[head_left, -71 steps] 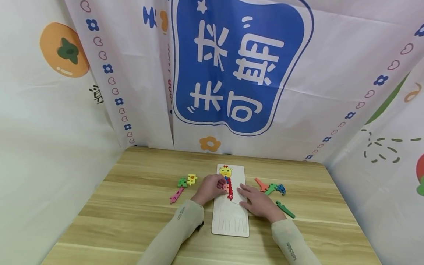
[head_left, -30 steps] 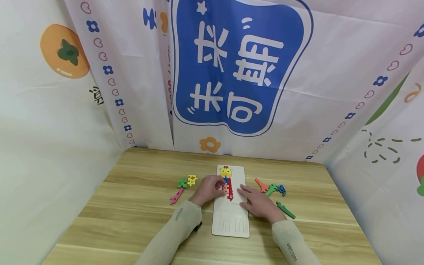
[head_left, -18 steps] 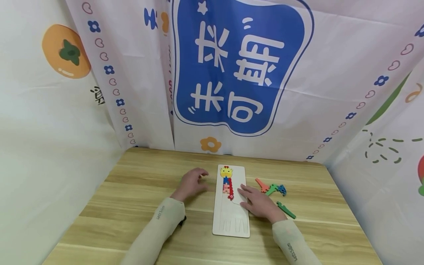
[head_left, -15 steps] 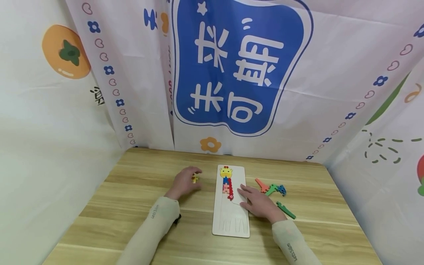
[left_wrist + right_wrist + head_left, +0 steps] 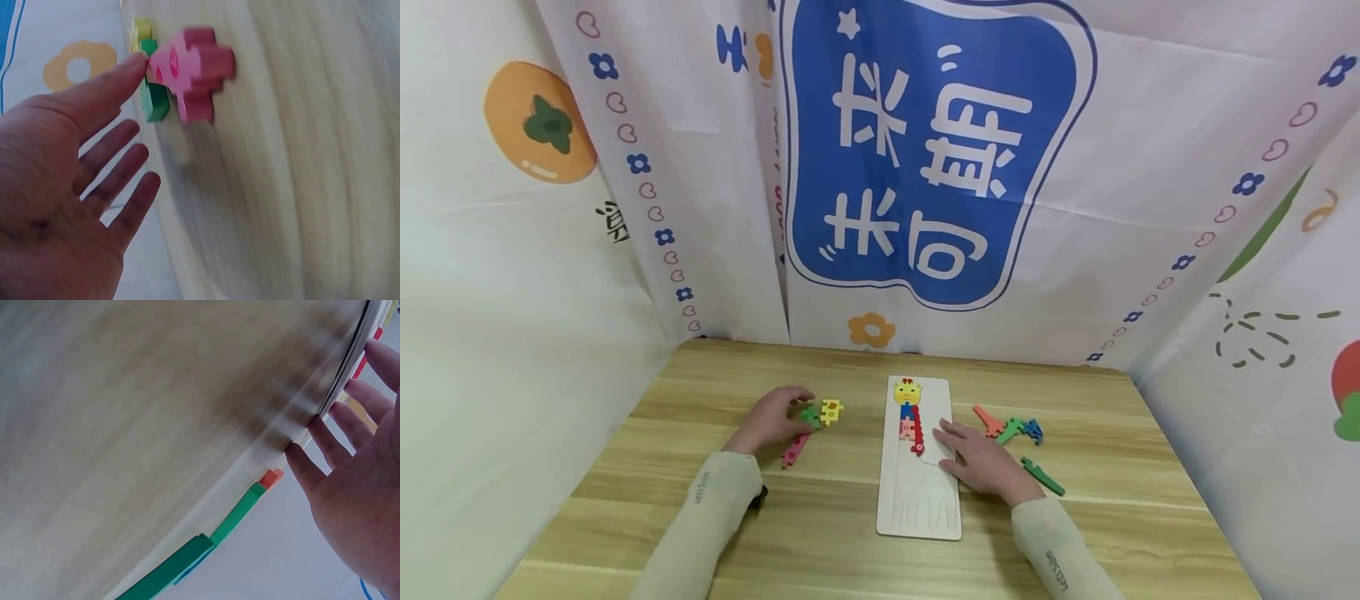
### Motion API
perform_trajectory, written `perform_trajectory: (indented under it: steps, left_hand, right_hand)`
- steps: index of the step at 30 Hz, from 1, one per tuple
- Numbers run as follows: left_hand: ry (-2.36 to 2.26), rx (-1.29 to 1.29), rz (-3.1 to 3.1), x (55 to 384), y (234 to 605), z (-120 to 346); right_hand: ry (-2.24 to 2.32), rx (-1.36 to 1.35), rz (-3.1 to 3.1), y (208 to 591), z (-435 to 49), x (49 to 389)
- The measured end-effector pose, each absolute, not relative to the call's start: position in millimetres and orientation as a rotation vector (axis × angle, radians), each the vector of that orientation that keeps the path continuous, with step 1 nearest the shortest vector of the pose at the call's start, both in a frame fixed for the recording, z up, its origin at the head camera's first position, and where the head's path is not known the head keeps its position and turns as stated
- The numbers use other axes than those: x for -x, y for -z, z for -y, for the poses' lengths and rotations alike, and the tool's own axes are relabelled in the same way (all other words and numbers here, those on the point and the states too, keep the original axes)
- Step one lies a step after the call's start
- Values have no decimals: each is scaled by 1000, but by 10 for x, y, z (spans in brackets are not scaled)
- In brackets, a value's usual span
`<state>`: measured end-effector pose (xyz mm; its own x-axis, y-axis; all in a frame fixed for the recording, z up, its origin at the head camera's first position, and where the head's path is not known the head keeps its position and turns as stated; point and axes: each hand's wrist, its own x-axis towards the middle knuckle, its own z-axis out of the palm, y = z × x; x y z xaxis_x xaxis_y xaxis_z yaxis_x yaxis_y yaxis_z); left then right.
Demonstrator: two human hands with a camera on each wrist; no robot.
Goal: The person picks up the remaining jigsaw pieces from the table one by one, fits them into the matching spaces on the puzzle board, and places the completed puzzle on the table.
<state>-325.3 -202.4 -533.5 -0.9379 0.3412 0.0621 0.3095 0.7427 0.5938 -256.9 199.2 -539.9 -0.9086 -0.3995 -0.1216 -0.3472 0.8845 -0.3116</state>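
Note:
My left hand [image 5: 769, 419] is at the loose puzzle pieces left of the white puzzle board [image 5: 898, 487], with thumb and fingers apart. The thumb tip overlaps the pink puzzle piece [image 5: 190, 65] in the left wrist view, close to the green puzzle piece [image 5: 154, 103]. Just past them lies a yellow puzzle piece [image 5: 831, 412]. On the board, a giraffe's yellow head [image 5: 907, 393] sits above blue, light pink [image 5: 907, 430] and red pieces. My right hand [image 5: 988, 462] rests its extended fingers on the board's right edge.
Right of the board lie orange [image 5: 988, 421], green [image 5: 1010, 430] and blue [image 5: 1033, 431] pieces, with a long dark green piece [image 5: 1042, 476] nearer me. Printed cloth [image 5: 722, 283] hangs behind the wooden table [image 5: 820, 533] and at both sides.
My left hand has left the light pink piece on the board and moved left over the yellow piece to the green and pink ones. My right hand stays at the board's edge.

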Motion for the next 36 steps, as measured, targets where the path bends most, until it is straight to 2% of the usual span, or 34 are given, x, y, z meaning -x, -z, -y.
perform_trajectory:
  steps: [9, 23, 36]
  left_hand:
    - [-976, -554, -2758, 3245, 5350, 2143]
    - [-882, -563, -2871, 3251, 5408, 2087]
    - [-1057, -493, -2898, 3192, 5373, 2071]
  right_hand:
    - [433, 566, -2867, 5383, -1994, 2565]
    - [428, 583, -2877, 5413, -2000, 2575]
    - [441, 587, -2873, 5420, -2003, 2579]
